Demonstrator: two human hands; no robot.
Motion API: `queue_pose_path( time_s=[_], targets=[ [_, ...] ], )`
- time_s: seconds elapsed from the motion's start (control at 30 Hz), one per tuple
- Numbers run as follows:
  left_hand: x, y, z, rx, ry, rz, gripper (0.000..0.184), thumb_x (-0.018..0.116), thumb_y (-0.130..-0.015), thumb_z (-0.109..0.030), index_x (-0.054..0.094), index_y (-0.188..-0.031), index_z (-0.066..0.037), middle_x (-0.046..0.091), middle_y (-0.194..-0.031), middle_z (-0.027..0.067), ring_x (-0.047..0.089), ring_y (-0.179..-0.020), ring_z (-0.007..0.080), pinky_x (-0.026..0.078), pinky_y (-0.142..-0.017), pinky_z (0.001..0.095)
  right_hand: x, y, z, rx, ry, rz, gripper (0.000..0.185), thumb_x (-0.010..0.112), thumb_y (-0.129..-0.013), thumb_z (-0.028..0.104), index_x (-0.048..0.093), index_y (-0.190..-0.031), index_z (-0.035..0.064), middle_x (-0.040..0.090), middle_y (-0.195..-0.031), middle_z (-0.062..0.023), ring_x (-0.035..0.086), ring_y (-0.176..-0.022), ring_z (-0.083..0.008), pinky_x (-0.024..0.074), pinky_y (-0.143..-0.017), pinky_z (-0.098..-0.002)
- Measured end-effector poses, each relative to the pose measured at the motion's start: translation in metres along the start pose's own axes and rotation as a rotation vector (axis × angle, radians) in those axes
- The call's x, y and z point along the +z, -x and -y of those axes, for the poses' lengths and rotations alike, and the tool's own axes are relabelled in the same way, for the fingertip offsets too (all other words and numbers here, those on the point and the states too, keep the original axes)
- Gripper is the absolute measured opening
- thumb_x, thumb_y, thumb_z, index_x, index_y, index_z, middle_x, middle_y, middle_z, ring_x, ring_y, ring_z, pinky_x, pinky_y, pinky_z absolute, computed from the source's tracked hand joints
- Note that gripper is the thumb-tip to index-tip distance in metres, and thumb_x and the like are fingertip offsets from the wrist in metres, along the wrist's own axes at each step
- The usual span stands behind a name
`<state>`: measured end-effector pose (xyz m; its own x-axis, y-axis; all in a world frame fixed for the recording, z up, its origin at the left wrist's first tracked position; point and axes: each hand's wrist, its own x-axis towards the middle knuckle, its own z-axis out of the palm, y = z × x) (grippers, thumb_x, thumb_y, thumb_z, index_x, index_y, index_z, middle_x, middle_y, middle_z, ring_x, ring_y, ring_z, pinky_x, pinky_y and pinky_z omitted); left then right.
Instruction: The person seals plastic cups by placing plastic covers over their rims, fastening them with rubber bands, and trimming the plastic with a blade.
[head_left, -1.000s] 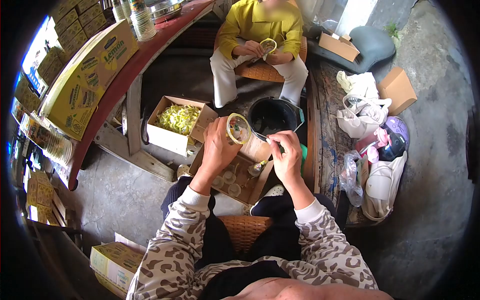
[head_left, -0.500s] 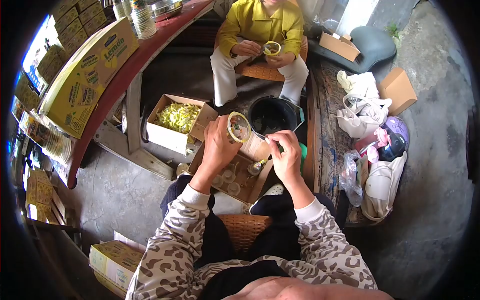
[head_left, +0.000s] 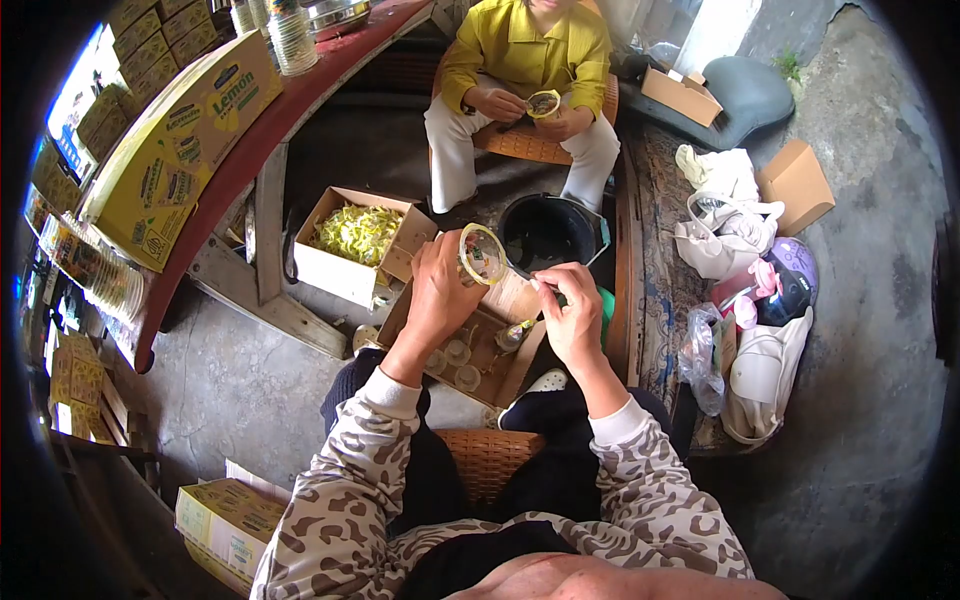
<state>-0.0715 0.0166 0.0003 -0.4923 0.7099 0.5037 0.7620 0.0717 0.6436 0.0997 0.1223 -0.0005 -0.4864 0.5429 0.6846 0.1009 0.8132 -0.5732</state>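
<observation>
My left hand [head_left: 443, 285] is closed around a clear plastic cup [head_left: 482, 254] with a yellow rim, its round mouth tilted up toward me. My right hand [head_left: 570, 310] is pinched beside the cup, thumb against fingers. A thin object [head_left: 520, 272] juts from that pinch toward the cup; its kind is too small to make out. Below both hands lies an open cardboard box [head_left: 515, 375] with several clear cups [head_left: 458, 352] and a small bottle [head_left: 514, 335] in it.
Across from me a seated person [head_left: 530, 50] in a yellow shirt holds a similar cup [head_left: 543, 103]. Between us are a black bucket [head_left: 547, 232] and a box of yellow strips [head_left: 355, 235]. Lemon cartons [head_left: 180, 150] stand on the red-edged table at left; bags [head_left: 765, 370] lie at right.
The cup in my left hand has turned slightly and shifted a little to the right. My right hand stays pinched in nearly the same place.
</observation>
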Motion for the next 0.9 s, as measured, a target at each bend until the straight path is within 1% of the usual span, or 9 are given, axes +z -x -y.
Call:
queue_pose_path(
  time_s=[0.07, 0.6, 0.67, 0.77, 0.9],
  targets=[
    [-0.0026, -0.0008, -0.0038, 0.020, -0.027, -0.010, 0.056, 0.081, -0.069, -0.013, 0.056, -0.118, -0.002, 0.063, -0.109, 0.0197, 0.060, -0.106, 0.0399, 0.047, -0.092, 0.0459, -0.0009, -0.0008, 0.0018, -0.010, 0.007, -0.004, 0.014, 0.072, -0.081, -0.003, 0.066, -0.090, 0.0048, 0.065, -0.089, -0.0080, 0.063, -0.083, -0.0272, 0.0514, -0.072, -0.0372],
    [-0.0027, -0.0010, -0.0025, -0.001, -0.027, 0.004, 0.056, 0.081, -0.068, -0.010, 0.057, -0.118, -0.003, 0.063, -0.109, 0.0187, 0.060, -0.106, 0.0393, 0.047, -0.092, 0.0455, -0.0020, -0.0008, 0.0018, -0.002, -0.007, -0.012, 0.015, 0.071, -0.080, -0.005, 0.067, -0.091, 0.0039, 0.065, -0.089, -0.0083, 0.062, -0.083, -0.0268, 0.0512, -0.072, -0.0363],
    [-0.0005, -0.0014, 0.0008, 0.046, -0.021, -0.046, 0.054, 0.081, -0.069, -0.010, 0.057, -0.117, -0.002, 0.063, -0.109, 0.0179, 0.060, -0.106, 0.0389, 0.047, -0.092, 0.0454, -0.0014, -0.0005, 0.0006, 0.014, -0.008, -0.046, 0.017, 0.070, -0.080, -0.006, 0.067, -0.093, 0.0042, 0.064, -0.089, -0.0084, 0.062, -0.082, -0.0269, 0.0510, -0.072, -0.0363],
    [-0.0026, -0.0033, -0.0016, 0.051, -0.015, -0.060, 0.052, 0.081, -0.070, -0.010, 0.058, -0.116, -0.002, 0.063, -0.108, 0.0170, 0.060, -0.104, 0.0387, 0.047, -0.091, 0.0454, -0.0012, -0.0009, -0.0007, 0.014, -0.024, -0.086, 0.021, 0.069, -0.080, -0.008, 0.068, -0.096, 0.0046, 0.064, -0.089, -0.0085, 0.062, -0.082, -0.0268, 0.0508, -0.072, -0.0366],
    [-0.0024, -0.0040, 0.0005, 0.113, -0.088, -0.086, 0.050, 0.081, -0.070, -0.011, 0.059, -0.115, -0.003, 0.063, -0.105, 0.0159, 0.059, -0.102, 0.0379, 0.046, -0.091, 0.0454, -0.0060, -0.0032, 0.0075, -0.032, 0.034, -0.044, 0.023, 0.069, -0.080, -0.008, 0.069, -0.098, 0.0057, 0.063, -0.089, -0.0078, 0.061, -0.082, -0.0263, 0.0506, -0.072, -0.0371]
  ],
)
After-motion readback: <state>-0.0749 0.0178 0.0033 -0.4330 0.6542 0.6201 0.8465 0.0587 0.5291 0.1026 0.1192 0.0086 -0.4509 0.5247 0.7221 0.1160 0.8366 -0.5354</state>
